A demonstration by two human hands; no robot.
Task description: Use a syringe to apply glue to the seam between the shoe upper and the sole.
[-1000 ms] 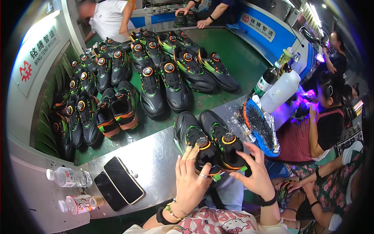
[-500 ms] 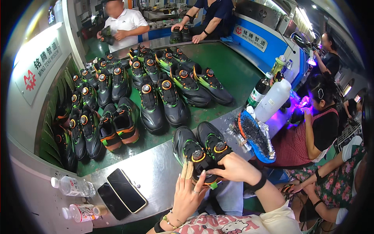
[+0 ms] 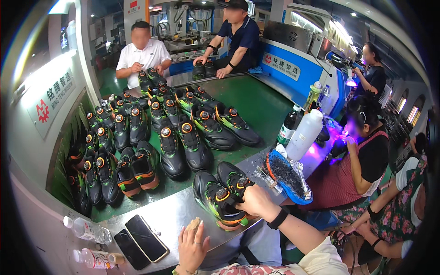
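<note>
metal bench (image 3: 174,215) | shoe pair (image 3: 224,195), two phones (image 3: 140,238), bottles (image 3: 87,229), possibly a sponge (image 3: 193,223)

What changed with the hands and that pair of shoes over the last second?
The left hand let go of the pair of black sneakers and dropped back to the steel counter, by a small tan block. The right hand went from the outer shoe to lie across both. The pair, the two phones and the bottles stayed put.

Green conveyor belt (image 3: 256,103) amid blue machines (image 3: 293,75), bright lamps.
</note>
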